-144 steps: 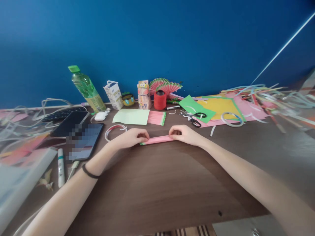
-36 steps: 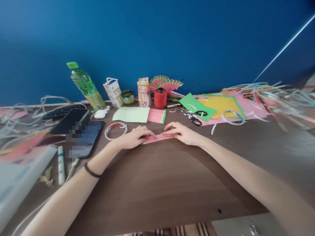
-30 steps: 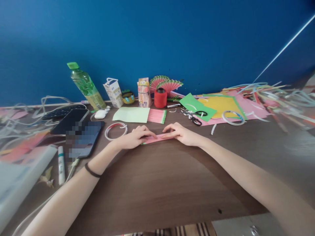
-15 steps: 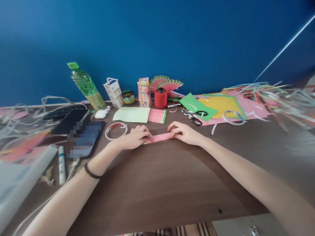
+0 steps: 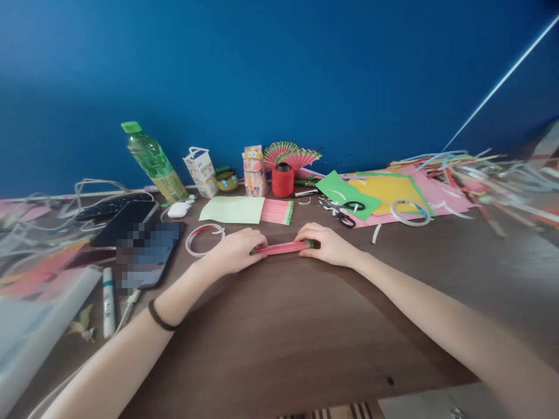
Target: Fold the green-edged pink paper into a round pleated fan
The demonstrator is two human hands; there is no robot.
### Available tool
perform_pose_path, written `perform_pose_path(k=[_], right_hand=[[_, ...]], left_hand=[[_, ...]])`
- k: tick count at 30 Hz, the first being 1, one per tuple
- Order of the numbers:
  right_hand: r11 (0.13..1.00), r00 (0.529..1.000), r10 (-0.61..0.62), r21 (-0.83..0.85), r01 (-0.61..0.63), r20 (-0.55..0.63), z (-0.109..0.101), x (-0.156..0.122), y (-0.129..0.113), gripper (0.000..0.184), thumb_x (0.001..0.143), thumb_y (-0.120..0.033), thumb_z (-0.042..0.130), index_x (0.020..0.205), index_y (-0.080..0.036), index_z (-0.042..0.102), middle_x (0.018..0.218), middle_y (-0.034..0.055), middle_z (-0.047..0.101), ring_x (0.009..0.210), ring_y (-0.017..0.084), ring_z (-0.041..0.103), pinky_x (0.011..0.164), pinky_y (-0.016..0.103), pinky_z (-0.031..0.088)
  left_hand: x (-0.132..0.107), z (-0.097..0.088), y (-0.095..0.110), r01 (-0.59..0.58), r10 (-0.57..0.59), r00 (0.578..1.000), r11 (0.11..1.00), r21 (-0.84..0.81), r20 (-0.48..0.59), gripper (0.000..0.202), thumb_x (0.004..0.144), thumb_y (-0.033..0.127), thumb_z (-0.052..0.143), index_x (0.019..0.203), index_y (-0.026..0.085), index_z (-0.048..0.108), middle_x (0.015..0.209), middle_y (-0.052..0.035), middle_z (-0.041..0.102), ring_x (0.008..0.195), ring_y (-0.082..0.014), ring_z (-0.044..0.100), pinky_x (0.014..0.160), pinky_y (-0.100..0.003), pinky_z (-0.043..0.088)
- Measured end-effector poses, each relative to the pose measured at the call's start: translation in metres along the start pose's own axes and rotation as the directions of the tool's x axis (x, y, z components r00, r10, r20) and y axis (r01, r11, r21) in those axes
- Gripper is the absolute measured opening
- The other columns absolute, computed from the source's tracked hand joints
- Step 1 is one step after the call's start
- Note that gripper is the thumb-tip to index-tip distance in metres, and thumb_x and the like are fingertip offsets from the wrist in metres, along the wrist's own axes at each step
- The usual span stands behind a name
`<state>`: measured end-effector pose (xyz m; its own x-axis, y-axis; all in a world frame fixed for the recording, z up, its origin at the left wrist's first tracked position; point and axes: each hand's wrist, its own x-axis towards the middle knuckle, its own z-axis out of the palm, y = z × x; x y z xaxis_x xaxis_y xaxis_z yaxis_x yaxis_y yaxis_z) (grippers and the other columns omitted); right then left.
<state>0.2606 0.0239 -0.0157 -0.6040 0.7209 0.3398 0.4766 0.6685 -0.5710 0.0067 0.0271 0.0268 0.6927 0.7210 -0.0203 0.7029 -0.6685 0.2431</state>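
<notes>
A narrow, pleated strip of pink paper with green ends [image 5: 283,248] spans the gap between the fingertips; whether it touches the brown wood-grain table [image 5: 283,331] is unclear. The left hand [image 5: 241,249] pinches one end and the right hand [image 5: 328,244] the other, probably to keep the stacked folds pressed flat and aligned. Left of the left fingers, close by the wrist, a white-and-red ring of tape [image 5: 189,241] could get in the way. Beyond the fingertips lie a pale green paper sheet [image 5: 232,209] and black-handled metal scissors [image 5: 346,219], the latter past the right fingers.
</notes>
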Motion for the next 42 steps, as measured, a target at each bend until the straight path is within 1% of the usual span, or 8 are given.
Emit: perform_pose_path(k=[2, 6, 11, 19, 26, 30, 35, 42], right_hand=[[1.0, 0.999, 0.004, 0.009, -0.003, -0.043, 0.001, 0.001, 0.002, 0.014, 0.082, -0.024, 0.056, 0.091, -0.017, 0.064, 0.092, 0.007, 0.062, 0.092, 0.018, 0.055, 0.085, 0.033, 0.043], [0.992, 0.994, 0.084, 0.095, -0.077, -0.073, -0.003, 0.003, 0.003, 0.016, 0.083, -0.025, 0.054, 0.088, -0.017, 0.067, 0.086, 0.0057, 0.064, 0.086, 0.017, 0.056, 0.083, 0.033, 0.044], [0.984, 0.99, 0.14, 0.113, -0.14, 0.013, -0.007, 0.004, 0.002, 0.02, 0.083, -0.024, 0.052, 0.09, -0.016, 0.069, 0.084, 0.0066, 0.06, 0.084, 0.018, 0.057, 0.08, 0.033, 0.044], [0.996, 0.997, 0.074, -0.043, -0.072, 0.032, -0.008, 0.005, 0.003, 0.016, 0.081, -0.017, 0.055, 0.088, -0.018, 0.07, 0.084, 0.0054, 0.061, 0.084, 0.016, 0.056, 0.08, 0.032, 0.044], [0.983, 0.994, 0.013, -0.183, 0.008, 0.111, -0.011, 0.006, 0.002, 0.018, 0.082, -0.013, 0.053, 0.09, -0.018, 0.068, 0.086, 0.0055, 0.06, 0.083, 0.016, 0.057, 0.078, 0.029, 0.044], [0.949, 0.988, 0.056, -0.316, -0.006, 0.147, -0.012, 0.006, -0.008, 0.018, 0.082, -0.01, 0.05, 0.088, -0.016, 0.066, 0.088, 0.0066, 0.062, 0.086, 0.017, 0.055, 0.077, 0.029, 0.042], [0.848, 0.978, 0.127, -0.529, -0.02, 0.168, -0.009, 0.005, -0.024, 0.024, 0.08, -0.002, 0.044, 0.084, -0.015, 0.064, 0.085, 0.0071, 0.06, 0.083, 0.018, 0.053, 0.064, 0.027, 0.038], [0.831, 0.981, 0.08, -0.555, 0.032, 0.176, -0.007, 0.003, -0.023, 0.026, 0.08, -0.001, 0.045, 0.082, -0.016, 0.065, 0.078, 0.0059, 0.058, 0.076, 0.017, 0.048, 0.06, 0.026, 0.034]], left_hand=[[-0.001, -0.005, 0.001, 0.011, -0.01, 1.0, 1.0, 0.002, -0.024, 0.02, 0.084, 0.026, 0.041, 0.085, 0.019, 0.059, 0.085, -0.002, 0.062, 0.079, -0.0157, 0.055, 0.07, -0.026, 0.039], [-0.001, -0.011, 0.002, 0.096, -0.107, 0.993, 0.981, -0.166, -0.058, 0.022, 0.084, 0.026, 0.039, 0.081, 0.018, 0.06, 0.081, -0.0007, 0.064, 0.074, -0.0136, 0.057, 0.069, -0.023, 0.041], [0.001, -0.01, -0.002, 0.108, -0.101, 0.994, 0.966, -0.236, 0.045, 0.023, 0.082, 0.029, 0.042, 0.087, 0.018, 0.061, 0.087, -0.0013, 0.066, 0.078, -0.0145, 0.058, 0.072, -0.023, 0.043], [0.0, -0.015, 0.003, 0.12, -0.112, 0.989, 0.99, -0.078, 0.094, 0.019, 0.08, 0.021, 0.043, 0.085, 0.018, 0.061, 0.084, -0.0017, 0.065, 0.078, -0.0155, 0.058, 0.07, -0.025, 0.042], [-0.001, -0.012, 0.003, 0.055, -0.061, 0.995, 0.995, 0.088, 0.075, 0.015, 0.08, 0.016, 0.042, 0.08, 0.018, 0.057, 0.084, -0.0028, 0.06, 0.077, -0.0161, 0.055, 0.068, -0.026, 0.039], [-0.002, -0.01, 0.002, 0.036, -0.044, 0.997, 0.991, 0.127, 0.06, 0.014, 0.079, 0.015, 0.042, 0.079, 0.019, 0.056, 0.082, -0.0019, 0.059, 0.076, -0.0161, 0.055, 0.066, -0.026, 0.038], [-0.003, -0.006, 0.007, -0.022, 0.014, 0.999, 0.964, 0.264, 0.035, 0.016, 0.078, 0.01, 0.042, 0.079, 0.019, 0.055, 0.079, -0.0029, 0.058, 0.076, -0.0173, 0.055, 0.065, -0.027, 0.037], [-0.005, -0.003, 0.015, -0.108, 0.098, 0.994, 0.9, 0.422, 0.046, 0.017, 0.079, 0.008, 0.043, 0.084, 0.018, 0.057, 0.078, -0.0052, 0.058, 0.078, -0.0193, 0.055, 0.065, -0.03, 0.037]])
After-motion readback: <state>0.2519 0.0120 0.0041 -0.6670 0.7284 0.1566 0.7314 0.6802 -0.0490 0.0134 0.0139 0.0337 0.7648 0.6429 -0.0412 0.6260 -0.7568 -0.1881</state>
